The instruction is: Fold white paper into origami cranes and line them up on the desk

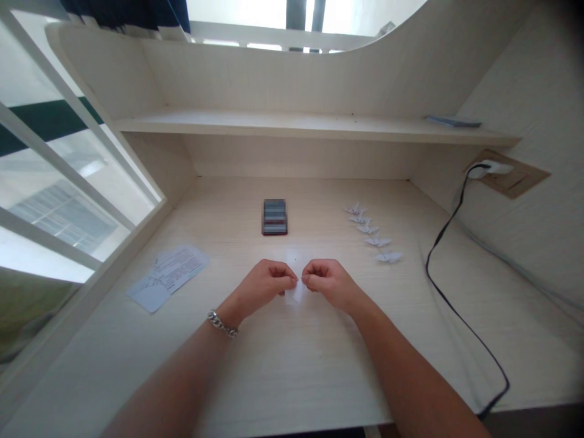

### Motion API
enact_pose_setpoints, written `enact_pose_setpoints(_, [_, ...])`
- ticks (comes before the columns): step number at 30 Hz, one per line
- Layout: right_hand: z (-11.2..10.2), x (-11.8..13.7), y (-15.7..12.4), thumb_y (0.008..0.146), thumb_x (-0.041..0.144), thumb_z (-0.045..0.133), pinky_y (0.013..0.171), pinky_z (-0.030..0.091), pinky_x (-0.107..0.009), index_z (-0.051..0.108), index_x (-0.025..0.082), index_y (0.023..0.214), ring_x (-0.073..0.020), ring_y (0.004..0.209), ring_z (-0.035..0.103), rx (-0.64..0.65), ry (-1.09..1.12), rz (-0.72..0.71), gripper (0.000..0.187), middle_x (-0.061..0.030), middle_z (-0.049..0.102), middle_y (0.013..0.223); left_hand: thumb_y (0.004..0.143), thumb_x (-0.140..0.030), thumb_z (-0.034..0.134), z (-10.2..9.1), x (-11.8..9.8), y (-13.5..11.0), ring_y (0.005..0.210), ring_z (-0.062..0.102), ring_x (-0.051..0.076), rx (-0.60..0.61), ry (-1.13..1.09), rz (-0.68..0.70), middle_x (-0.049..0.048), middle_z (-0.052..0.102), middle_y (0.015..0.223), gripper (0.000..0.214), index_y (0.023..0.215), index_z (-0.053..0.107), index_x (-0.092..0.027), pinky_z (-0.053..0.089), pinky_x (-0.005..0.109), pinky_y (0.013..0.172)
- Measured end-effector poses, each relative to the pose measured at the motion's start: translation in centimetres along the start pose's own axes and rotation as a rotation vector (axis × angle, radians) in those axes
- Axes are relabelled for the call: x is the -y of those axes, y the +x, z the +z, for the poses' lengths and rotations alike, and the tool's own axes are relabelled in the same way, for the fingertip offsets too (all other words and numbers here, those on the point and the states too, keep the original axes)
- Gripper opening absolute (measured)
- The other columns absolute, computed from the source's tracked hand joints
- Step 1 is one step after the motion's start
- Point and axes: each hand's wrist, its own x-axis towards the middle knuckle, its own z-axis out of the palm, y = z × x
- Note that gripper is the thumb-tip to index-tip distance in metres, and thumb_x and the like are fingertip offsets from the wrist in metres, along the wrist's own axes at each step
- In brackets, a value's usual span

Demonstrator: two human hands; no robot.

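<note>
My left hand [267,285] and my right hand [331,283] meet over the middle of the pale wooden desk [296,365]. Both pinch a small piece of white paper [295,286] between fingertips and thumbs. The paper shows above and below the fingers; its shape is hard to make out. A silver bracelet [222,323] sits on my left wrist. A row of several small folded white paper figures [373,234] lies on the desk to the right, beyond my right hand.
A dark phone [274,216] lies flat behind my hands. Printed cards or paper slips [168,275] rest at the left. A black cable [449,292] runs from a wall socket [495,169] down the right side. A shelf [310,126] spans the back; a window is left.
</note>
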Motion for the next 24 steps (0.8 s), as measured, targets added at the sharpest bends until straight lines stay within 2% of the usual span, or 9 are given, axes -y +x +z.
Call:
enact_pose_setpoints(5, [-0.5,0.2,-0.1,0.067,0.018,0.053,0.048,0.03,-0.022,0.057,0.014,0.062,-0.0086,0.048,0.04,-0.034,0.11,0.005,0.008,0.0035,0.048,0.05,0.064,-0.015,0.053,0.0,0.1,-0.1,0.052,0.05,0.009,0.026,-0.12,-0.064,0.0004,0.057,0.054,0.011,0.065,0.063,-0.012,0.04,0.021,0.053])
enact_pose_setpoints(10, [-1.5,0.0,-0.2,0.066,0.017,0.054,0.047,0.03,-0.023,0.057,0.014,0.061,-0.0086,0.048,0.04,-0.045,0.149,0.001,0.007,0.003,0.049,0.049,0.063,-0.015,0.054,-0.6,0.2,-0.2,0.052,0.052,0.01,0.044,-0.11,-0.082,0.0016,0.059,0.055,0.01,0.064,0.063,-0.012,0.041,0.021,0.053])
enact_pose_setpoints(14, [-2.5,-0.2,-0.1,0.067,0.02,0.054,0.046,0.028,-0.022,0.055,0.015,0.062,-0.0082,0.047,0.038,-0.204,0.209,-0.039,0.008,0.0042,0.046,0.048,0.065,-0.018,0.055,-1.2,0.2,-0.1,0.054,0.052,0.01,-0.016,-0.064,-0.057,0.0028,0.061,0.058,0.01,0.062,0.062,-0.012,0.041,0.022,0.054])
enact_pose_setpoints(16, [-2.2,-0.1,0.0,0.068,0.021,0.054,0.047,0.029,-0.022,0.055,0.015,0.061,-0.0086,0.048,0.038,-0.118,0.11,-0.007,0.009,0.0037,0.046,0.049,0.068,-0.022,0.054,-1.0,0.1,0.0,0.054,0.051,0.01,-0.056,-0.063,-0.046,0.003,0.061,0.06,0.013,0.065,0.063,-0.012,0.041,0.022,0.054])
enact_pose_setpoints(18, [-1.5,0.0,-0.1,0.068,0.02,0.053,0.047,0.028,-0.022,0.056,0.014,0.062,-0.0084,0.049,0.038,-0.01,0.0,0.003,0.009,0.0039,0.046,0.051,0.069,-0.027,0.055,-0.5,0.2,0.0,0.054,0.051,0.01,-0.043,-0.02,-0.024,0.002,0.06,0.059,0.017,0.068,0.064,-0.012,0.04,0.022,0.054])
enact_pose_setpoints(24, [0.2,0.3,-0.2,0.068,0.02,0.053,0.045,0.025,-0.021,0.058,0.014,0.065,-0.0077,0.05,0.036,0.053,-0.074,-0.012,0.008,0.0044,0.044,0.053,0.068,-0.023,0.055,0.6,0.4,0.1,0.057,0.05,0.01,0.0,0.082,0.041,0.001,0.059,0.061,0.015,0.067,0.066,-0.013,0.037,0.021,0.054])
